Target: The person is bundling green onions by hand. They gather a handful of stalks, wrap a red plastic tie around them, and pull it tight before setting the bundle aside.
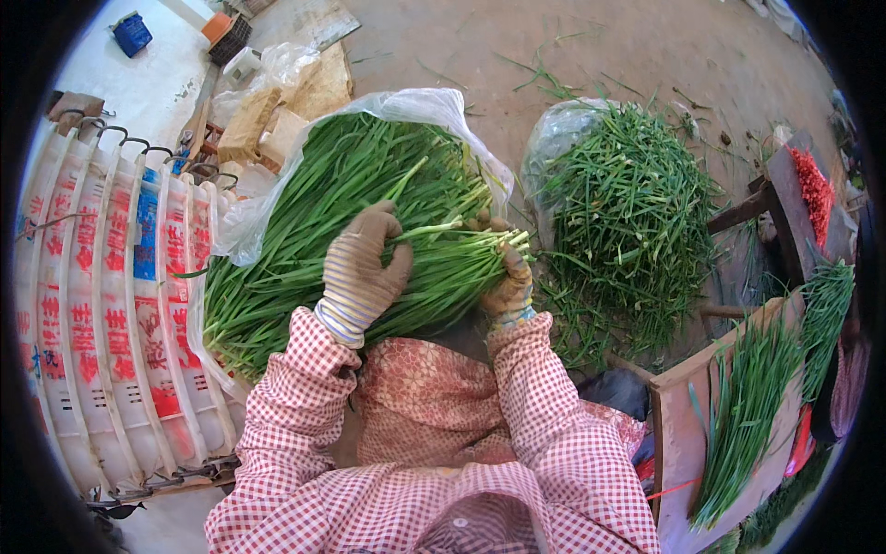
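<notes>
White crates [76, 277] at left carry bold red characters [118, 332] and a blue patch [146, 226]. Nearby, a clear bag [498, 174] holds long greens [337, 171] — likely light, soft, easily bruised, best taken by the firmer pale ends. The right hand [508, 288] grips a bunch [452, 270] there; the left hand [365, 266] curves over the greens, thumb apart — whether it pinches any, I cannot tell.

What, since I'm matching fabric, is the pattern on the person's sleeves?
The sleeves: red-and-white check, clearest in the head view.
</notes>
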Demonstrator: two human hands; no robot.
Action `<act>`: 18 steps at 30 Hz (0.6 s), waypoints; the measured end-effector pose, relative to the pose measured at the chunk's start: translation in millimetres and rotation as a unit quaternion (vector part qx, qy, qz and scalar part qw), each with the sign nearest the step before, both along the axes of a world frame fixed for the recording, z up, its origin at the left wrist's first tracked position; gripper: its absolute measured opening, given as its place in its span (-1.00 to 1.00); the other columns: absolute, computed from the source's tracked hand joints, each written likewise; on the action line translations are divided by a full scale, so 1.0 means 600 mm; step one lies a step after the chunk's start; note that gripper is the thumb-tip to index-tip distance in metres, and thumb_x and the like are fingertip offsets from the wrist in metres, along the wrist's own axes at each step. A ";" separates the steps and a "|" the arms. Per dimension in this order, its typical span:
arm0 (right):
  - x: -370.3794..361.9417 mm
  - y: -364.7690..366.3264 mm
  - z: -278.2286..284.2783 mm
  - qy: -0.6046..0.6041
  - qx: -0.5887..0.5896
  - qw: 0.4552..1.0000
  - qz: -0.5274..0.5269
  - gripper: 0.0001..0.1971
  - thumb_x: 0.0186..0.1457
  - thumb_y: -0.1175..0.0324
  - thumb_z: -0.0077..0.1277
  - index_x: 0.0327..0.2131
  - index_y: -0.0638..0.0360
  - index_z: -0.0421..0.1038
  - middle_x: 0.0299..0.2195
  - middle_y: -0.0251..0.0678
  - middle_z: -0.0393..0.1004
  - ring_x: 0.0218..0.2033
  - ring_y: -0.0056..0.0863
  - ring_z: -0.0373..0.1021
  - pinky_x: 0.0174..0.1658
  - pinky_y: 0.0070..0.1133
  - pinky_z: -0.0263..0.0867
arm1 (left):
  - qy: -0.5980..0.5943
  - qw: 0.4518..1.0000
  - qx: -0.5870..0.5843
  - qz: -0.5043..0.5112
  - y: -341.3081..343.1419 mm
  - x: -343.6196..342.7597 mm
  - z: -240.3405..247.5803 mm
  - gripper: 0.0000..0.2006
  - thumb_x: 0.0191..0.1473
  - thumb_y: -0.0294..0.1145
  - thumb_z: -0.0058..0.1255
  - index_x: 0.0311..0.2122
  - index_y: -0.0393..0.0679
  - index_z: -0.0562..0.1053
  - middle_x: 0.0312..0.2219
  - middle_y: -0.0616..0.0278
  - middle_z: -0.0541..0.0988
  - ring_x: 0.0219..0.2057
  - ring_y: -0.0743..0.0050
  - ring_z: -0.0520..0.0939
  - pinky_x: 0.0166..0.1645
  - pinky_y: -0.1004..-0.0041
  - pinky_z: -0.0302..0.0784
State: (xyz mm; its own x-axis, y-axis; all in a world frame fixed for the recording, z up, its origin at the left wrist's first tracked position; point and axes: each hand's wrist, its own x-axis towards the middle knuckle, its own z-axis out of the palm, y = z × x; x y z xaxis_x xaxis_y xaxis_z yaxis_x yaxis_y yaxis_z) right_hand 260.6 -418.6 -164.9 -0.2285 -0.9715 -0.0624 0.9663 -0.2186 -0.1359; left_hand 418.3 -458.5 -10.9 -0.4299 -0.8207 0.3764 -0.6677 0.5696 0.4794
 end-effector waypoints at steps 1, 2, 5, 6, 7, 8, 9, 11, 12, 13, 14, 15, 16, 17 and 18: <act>0.001 0.003 -0.006 -0.006 -0.013 1.000 0.009 -0.53 0.05 0.34 0.09 0.05 0.23 0.28 0.03 -0.12 0.36 0.04 -0.24 0.33 0.10 -0.23 0.30 | 0.037 0.998 0.045 -0.004 0.007 -0.007 -0.010 -0.83 -0.09 -0.54 0.03 -0.31 -0.24 0.38 -0.25 -0.16 0.51 -0.26 -0.05 0.57 -0.15 0.26 0.48; -0.002 0.004 0.023 -0.013 -0.028 0.999 0.021 -0.54 0.05 0.33 0.08 0.04 0.24 0.28 0.05 -0.11 0.35 0.04 -0.22 0.33 0.10 -0.22 0.30 | 0.074 0.993 0.088 -0.005 0.013 -0.015 -0.013 -0.82 -0.08 -0.53 0.02 -0.29 -0.23 0.38 -0.29 -0.15 0.52 -0.25 -0.11 0.56 -0.15 0.23 0.47; -0.005 0.005 0.037 -0.012 -0.058 0.997 0.048 -0.43 0.07 0.21 0.07 0.13 0.14 0.17 0.10 -0.07 0.30 0.04 -0.16 0.33 0.10 -0.20 0.30 | 0.060 0.973 0.218 0.049 0.041 -0.044 -0.003 -0.76 0.01 -0.47 -0.02 -0.17 -0.23 0.35 -0.37 -0.19 0.51 -0.40 -0.22 0.55 -0.29 0.14 0.47; -0.005 0.011 0.051 -0.015 -0.058 0.997 0.039 -0.39 0.08 0.17 0.07 0.17 0.11 0.13 0.10 -0.07 0.31 0.04 -0.16 0.33 0.10 -0.20 0.30 | 0.040 0.991 0.125 0.040 0.042 -0.050 -0.019 -0.72 0.04 -0.43 -0.04 -0.12 -0.23 0.33 -0.40 -0.20 0.52 -0.44 -0.24 0.54 -0.33 0.09 0.47; -0.005 0.018 0.064 -0.018 -0.057 0.998 0.029 -0.34 0.08 0.13 0.07 0.20 0.07 0.08 0.09 -0.07 0.31 0.03 -0.16 0.33 0.10 -0.21 0.30 | 0.009 0.997 0.074 0.031 0.045 -0.052 -0.033 -0.70 0.08 -0.48 -0.06 -0.05 -0.21 0.33 -0.44 -0.15 0.51 -0.51 -0.09 0.54 -0.37 0.24 0.46; -0.002 0.026 0.070 -0.010 -0.079 0.997 0.016 -0.18 0.02 0.11 0.16 0.27 0.00 -0.07 0.10 -0.05 0.30 0.02 -0.24 0.35 0.08 -0.29 0.33 | -0.067 0.992 0.103 0.025 0.055 -0.054 -0.034 -0.68 0.07 -0.46 -0.06 -0.03 -0.21 0.32 -0.41 -0.17 0.52 -0.48 -0.14 0.55 -0.35 0.19 0.47; -0.003 0.032 0.068 0.017 -0.069 0.997 0.016 -0.17 0.01 0.14 0.18 0.27 0.00 -0.08 0.09 -0.06 0.31 0.01 -0.27 0.35 0.06 -0.32 0.34 | -0.141 0.981 0.131 0.018 0.064 -0.060 -0.033 -0.66 0.07 -0.45 -0.07 -0.01 -0.21 0.31 -0.38 -0.19 0.53 -0.45 -0.19 0.55 -0.34 0.14 0.47; -0.002 0.043 0.063 0.069 -0.047 0.996 0.021 -0.13 -0.01 0.21 0.22 0.28 0.00 -0.11 0.06 -0.08 0.34 -0.01 -0.33 0.36 0.03 -0.38 0.37 | -0.314 0.920 0.232 0.029 0.075 -0.088 -0.028 -0.57 0.03 -0.39 -0.04 0.03 -0.25 0.27 -0.32 -0.16 0.54 -0.36 -0.19 0.57 -0.27 0.09 0.49; -0.002 0.051 0.073 0.117 0.054 0.991 0.030 -0.32 0.01 0.33 0.17 0.20 0.03 0.09 0.01 -0.03 0.38 0.01 -0.22 0.35 0.08 -0.30 0.32 | -0.293 0.946 0.140 -0.013 0.089 -0.078 -0.049 -0.55 0.02 -0.37 -0.02 0.04 -0.26 0.26 -0.33 -0.14 0.55 -0.35 -0.17 0.58 -0.25 0.11 0.50; -0.001 0.054 0.062 0.113 0.080 0.989 0.048 -0.35 0.02 0.33 0.16 0.17 0.04 0.12 -0.04 -0.05 0.41 -0.02 -0.23 0.37 0.05 -0.31 0.34 | -0.268 0.961 0.047 -0.054 0.102 -0.065 -0.068 -0.52 0.01 -0.36 0.00 0.05 -0.27 0.25 -0.34 -0.12 0.55 -0.34 -0.16 0.58 -0.24 0.14 0.51; 0.000 0.052 0.047 0.107 0.104 0.987 0.065 -0.39 0.02 0.34 0.15 0.15 0.05 0.14 -0.08 -0.07 0.44 -0.05 -0.25 0.39 0.02 -0.33 0.36 | -0.270 0.955 0.093 -0.081 0.103 -0.064 -0.047 -0.52 0.01 -0.35 0.02 0.05 -0.27 0.26 -0.32 -0.12 0.55 -0.31 -0.12 0.59 -0.21 0.14 0.51; -0.006 0.047 0.038 0.104 0.128 0.983 0.076 -0.43 0.03 0.35 0.13 0.12 0.07 0.17 -0.13 -0.09 0.46 -0.09 -0.27 0.41 0.00 -0.34 0.38 | -0.268 0.947 0.136 -0.114 0.094 -0.070 -0.011 -0.52 0.00 -0.34 0.04 0.04 -0.27 0.27 -0.30 -0.11 0.55 -0.28 -0.08 0.59 -0.19 0.15 0.51; -0.009 0.042 0.043 0.084 0.148 0.982 0.081 -0.52 0.04 0.38 0.10 0.05 0.10 0.22 -0.24 -0.15 0.49 -0.18 -0.31 0.44 -0.09 -0.41 0.41 | -0.265 0.936 0.180 -0.146 0.081 -0.070 0.013 -0.52 -0.01 -0.34 0.06 0.03 -0.27 0.28 -0.28 -0.11 0.55 -0.26 -0.05 0.59 -0.16 0.16 0.50; -0.010 0.034 0.027 0.053 0.143 0.985 0.086 -0.53 0.02 0.39 0.12 0.03 0.09 0.25 -0.24 -0.16 0.50 -0.22 -0.33 0.45 -0.15 -0.41 0.43 | -0.254 0.925 0.257 -0.120 0.061 -0.063 0.027 -0.54 -0.04 -0.31 0.12 -0.03 -0.26 0.33 -0.20 -0.10 0.52 -0.19 0.00 0.57 -0.10 0.15 0.48; -0.006 0.026 0.002 0.019 0.138 0.986 0.094 -0.53 0.00 0.40 0.15 0.01 0.07 0.28 -0.24 -0.17 0.51 -0.25 -0.36 0.46 -0.20 -0.42 0.45 | -0.207 0.961 0.163 -0.086 0.040 -0.054 0.024 -0.55 -0.04 -0.31 0.13 -0.04 -0.25 0.35 -0.17 -0.10 0.50 -0.17 0.01 0.56 -0.09 0.15 0.47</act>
State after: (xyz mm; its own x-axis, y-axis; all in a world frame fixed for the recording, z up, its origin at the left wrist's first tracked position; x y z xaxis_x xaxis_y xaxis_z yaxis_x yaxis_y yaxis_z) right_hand 257.1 -403.2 -163.8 -0.0534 -0.9440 -0.3255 0.9791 0.0146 -0.2029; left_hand 385.7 -434.6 3.2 -0.6278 -0.7689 -0.1209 -0.7486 0.5540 0.3643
